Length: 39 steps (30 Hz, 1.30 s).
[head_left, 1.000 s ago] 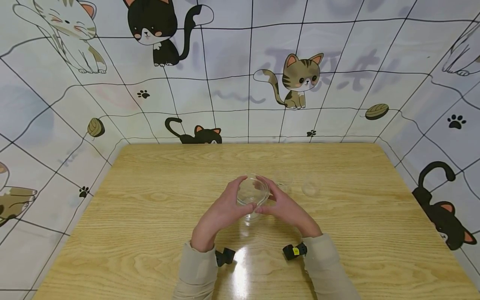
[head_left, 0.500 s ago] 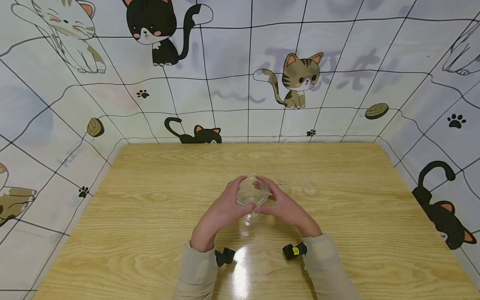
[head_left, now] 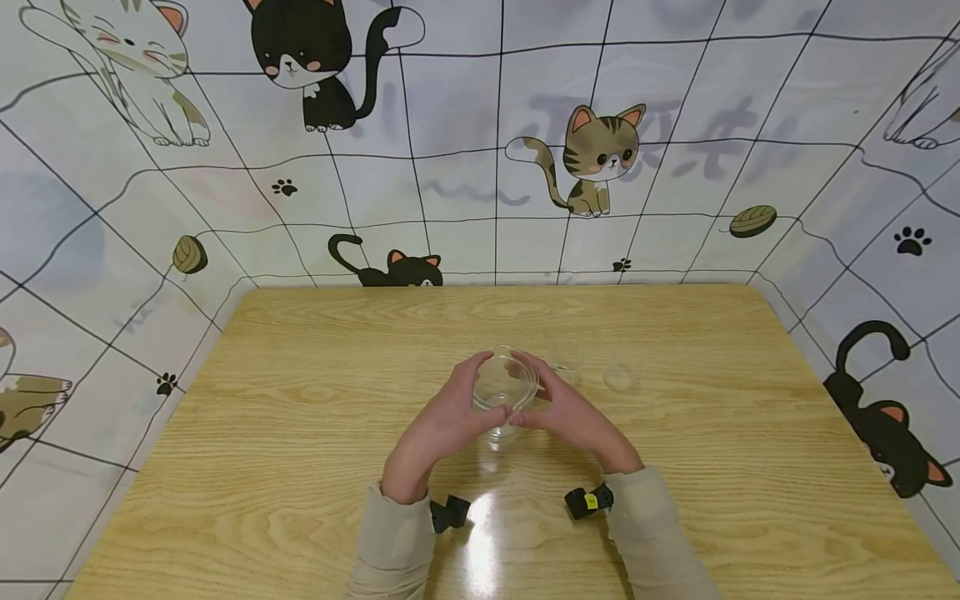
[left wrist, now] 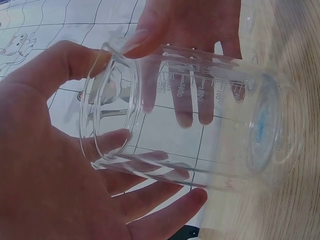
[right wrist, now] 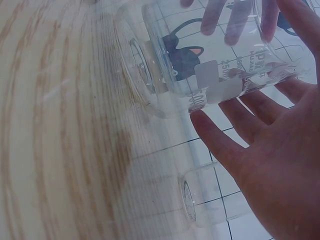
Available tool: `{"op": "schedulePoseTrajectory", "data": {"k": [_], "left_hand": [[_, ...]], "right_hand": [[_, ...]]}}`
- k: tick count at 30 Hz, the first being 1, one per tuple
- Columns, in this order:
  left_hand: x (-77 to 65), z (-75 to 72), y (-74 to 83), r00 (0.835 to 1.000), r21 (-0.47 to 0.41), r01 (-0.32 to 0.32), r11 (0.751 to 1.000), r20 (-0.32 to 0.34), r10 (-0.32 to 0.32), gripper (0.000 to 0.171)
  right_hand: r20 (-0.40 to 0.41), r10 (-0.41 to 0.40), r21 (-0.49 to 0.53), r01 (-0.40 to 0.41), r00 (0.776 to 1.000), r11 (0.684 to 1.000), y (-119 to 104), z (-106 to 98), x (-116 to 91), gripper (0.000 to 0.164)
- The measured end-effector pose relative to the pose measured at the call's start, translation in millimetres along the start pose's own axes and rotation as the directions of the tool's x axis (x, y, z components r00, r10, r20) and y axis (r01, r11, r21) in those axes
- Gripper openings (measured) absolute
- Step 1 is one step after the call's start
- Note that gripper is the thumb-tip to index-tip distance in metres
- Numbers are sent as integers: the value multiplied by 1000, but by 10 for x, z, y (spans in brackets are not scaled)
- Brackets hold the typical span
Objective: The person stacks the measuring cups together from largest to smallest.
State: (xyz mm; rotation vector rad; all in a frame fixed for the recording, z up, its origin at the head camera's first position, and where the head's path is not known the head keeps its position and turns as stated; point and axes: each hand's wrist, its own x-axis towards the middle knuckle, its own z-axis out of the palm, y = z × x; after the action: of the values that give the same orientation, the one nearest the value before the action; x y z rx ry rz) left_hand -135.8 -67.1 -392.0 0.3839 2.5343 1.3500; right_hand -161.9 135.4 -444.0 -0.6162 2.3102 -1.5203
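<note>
Both hands hold a clear glass beaker (head_left: 504, 379) upright at the middle of the table. My left hand (head_left: 450, 417) curls round its left side, the thumb near the rim. From the right, my right hand (head_left: 576, 417) grips the opposite side, and the thumbs almost meet at the front. Printed measuring marks show on the beaker wall (left wrist: 200, 95) in the left wrist view. Two rims and two base outlines are visible, so a second beaker seems nested inside. Whether the base touches the table cannot be told.
Right of the hands stand two more clear glass vessels, a nearer one (head_left: 566, 357) partly behind the right hand and a small one (head_left: 618, 377). The wooden table (head_left: 337, 350) meets cat-patterned walls (head_left: 465, 200) at the back and sides.
</note>
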Motion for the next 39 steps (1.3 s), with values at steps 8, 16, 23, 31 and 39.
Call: {"op": "schedulePoseTrajectory", "data": {"k": [8,16,23,31,39], "left_hand": [[12,8,-5,1000,-5,2,1000,-3,-2,79],[14,5,-4,1000,-2,9,1000,-1,-9,79],[8,7,-2,1000,-3,12,1000,-6,-12,79],[13,17,-9,1000,-8,14,1000,-2,-14,79],[19,28,-20,1000,0,15,1000,-7,-15,77]], "right_hand": [[7,18,11,-18,1000,1000,-190,-26,-50,82],[11,30,3,-30,999,1000,-328,-34,-84,82],[9,31,6,-31,999,1000,-357,-32,-88,82],[-2,14,10,-14,1000,1000,-112,-11,-32,82],[6,-27,18,27,1000,999,11,-9,4,83]]}}
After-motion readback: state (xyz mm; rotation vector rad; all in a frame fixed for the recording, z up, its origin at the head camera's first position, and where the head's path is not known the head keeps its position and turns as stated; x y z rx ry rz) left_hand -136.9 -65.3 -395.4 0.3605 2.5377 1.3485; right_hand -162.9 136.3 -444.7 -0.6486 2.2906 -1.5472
